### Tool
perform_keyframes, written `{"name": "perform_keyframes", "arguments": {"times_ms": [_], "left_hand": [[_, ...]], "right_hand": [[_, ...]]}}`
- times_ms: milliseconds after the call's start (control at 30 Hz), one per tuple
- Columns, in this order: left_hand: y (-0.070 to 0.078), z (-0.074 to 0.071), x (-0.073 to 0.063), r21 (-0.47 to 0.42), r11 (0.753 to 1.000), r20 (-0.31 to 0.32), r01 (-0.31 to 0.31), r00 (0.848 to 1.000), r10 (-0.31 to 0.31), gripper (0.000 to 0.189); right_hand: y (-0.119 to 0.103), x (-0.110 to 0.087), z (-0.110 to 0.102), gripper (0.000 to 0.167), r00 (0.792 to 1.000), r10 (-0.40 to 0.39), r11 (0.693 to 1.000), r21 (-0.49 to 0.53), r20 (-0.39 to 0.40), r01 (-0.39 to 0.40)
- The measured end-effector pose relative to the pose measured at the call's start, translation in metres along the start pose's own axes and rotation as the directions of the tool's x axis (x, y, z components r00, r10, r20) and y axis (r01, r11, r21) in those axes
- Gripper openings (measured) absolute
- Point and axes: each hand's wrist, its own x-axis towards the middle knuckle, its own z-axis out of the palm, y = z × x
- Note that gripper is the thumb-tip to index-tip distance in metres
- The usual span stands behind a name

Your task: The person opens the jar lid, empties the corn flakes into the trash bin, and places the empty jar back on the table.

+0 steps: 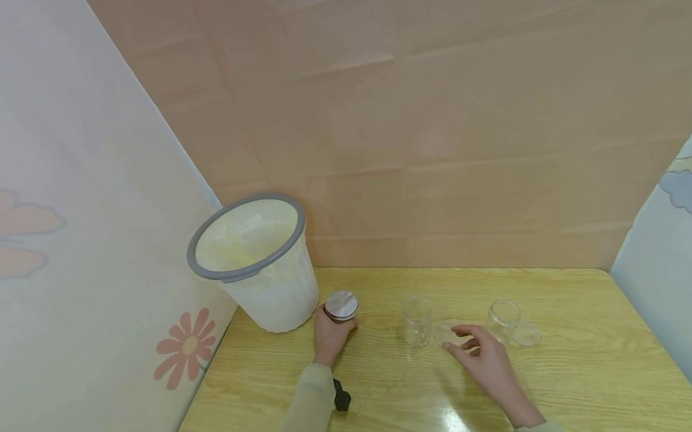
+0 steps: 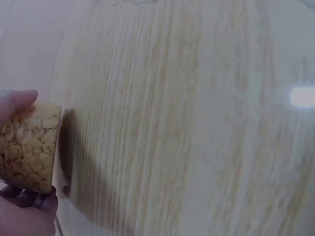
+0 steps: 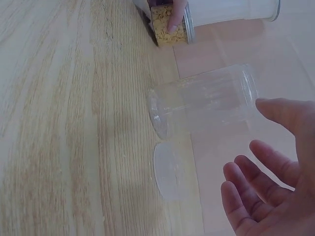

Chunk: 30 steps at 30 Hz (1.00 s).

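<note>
My left hand [image 1: 329,339] grips a clear jar of pale flakes [image 2: 30,147] with a silvery lid [image 1: 341,302], upright on the table beside the white bin. Thumb and fingers wrap its sides in the left wrist view. Over the table to the right, my right hand [image 1: 488,362] has loosely bent fingers with nothing between them. Just ahead of it lies a flat clear lid [image 3: 169,170], next to an uncovered clear jar [image 3: 199,104] that appears to hold nothing. A second clear jar [image 1: 505,317] stands beyond the right hand, with another clear lid [image 1: 527,334] beside it.
A tall white bin [image 1: 283,297] with a grey rim stands at the table's back left corner. The wood-grain table [image 1: 591,360] meets a tan wall covering [image 1: 435,143] at the back. Patterned pale panels [image 1: 94,218] rise at both sides.
</note>
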Motion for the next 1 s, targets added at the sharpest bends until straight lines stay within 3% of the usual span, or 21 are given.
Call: {"name": "perform_keyframes", "arguments": {"times_ms": [167,433,667,1000], "left_hand": [[0.011,-0.002,-0.003,-0.007,1.000,0.024,-0.017,1.000,0.017,0.087],[0.036,-0.007,-0.014,-0.098,0.988,0.035,-0.115,0.992,0.119,0.081],[0.058,-0.011,-0.022,-0.191,0.955,0.069,-0.228,0.967,0.245,0.082],[0.089,-0.013,-0.046,-0.294,0.897,0.073,-0.329,0.929,0.364,0.080]], "right_hand": [[-0.002,0.001,-0.002,0.035,1.000,-0.005,1.000,-0.005,-0.007,0.005],[-0.005,0.002,-0.001,0.032,0.998,-0.031,1.000,0.000,-0.058,0.031],[-0.011,0.002,-0.003,0.030,0.995,-0.058,0.998,0.005,-0.087,0.058],[-0.029,0.004,-0.010,0.033,0.992,-0.093,0.996,-0.003,-0.082,0.093]]}}
